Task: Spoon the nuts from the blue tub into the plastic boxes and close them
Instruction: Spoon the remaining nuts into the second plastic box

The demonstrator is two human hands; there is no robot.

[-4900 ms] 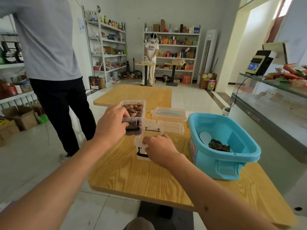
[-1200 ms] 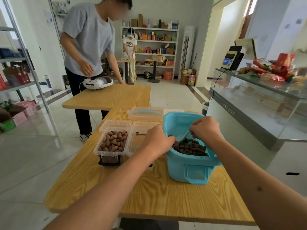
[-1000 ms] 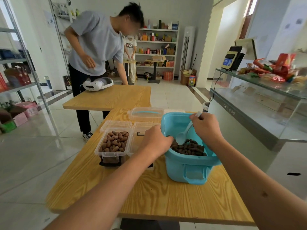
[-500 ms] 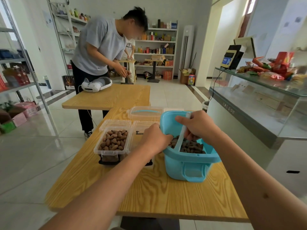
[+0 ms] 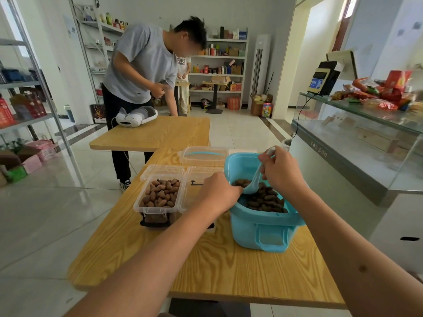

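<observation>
Two plastic boxes to deal with: filled box [image 5: 160, 197] heaped and unlidded on the left, empty box [image 5: 196, 177] just beside it, touching the blue tub [image 5: 263, 227] and half hidden under the left hand [image 5: 219, 191]. Nothing closed yet.

Gripping the spoon [image 5: 253, 181] high on its handle with the right hand [image 5: 281, 172], fingers wrapped round it. Compared with half a second ago, lifted that hand and swung the handle up toward the far rim, leaving the spoon's bowl low at the left side of the nuts [image 5: 265, 200]. Cannot tell whether loaded or merely resting on the heap. Nearly five seconds back, had both hands on the boxes; now working in the tub, so moved from arranging to scooping.

Keeping the left hand curled against the tub's left rim; cannot tell what the fingers clasp, tub or box. Probably steadying the tub, which appears tipped toward the near side, gathering the nuts there.

Next, likely: carry a spoonful left over the rim into the empty box, then repeat, then press lids down.
</observation>
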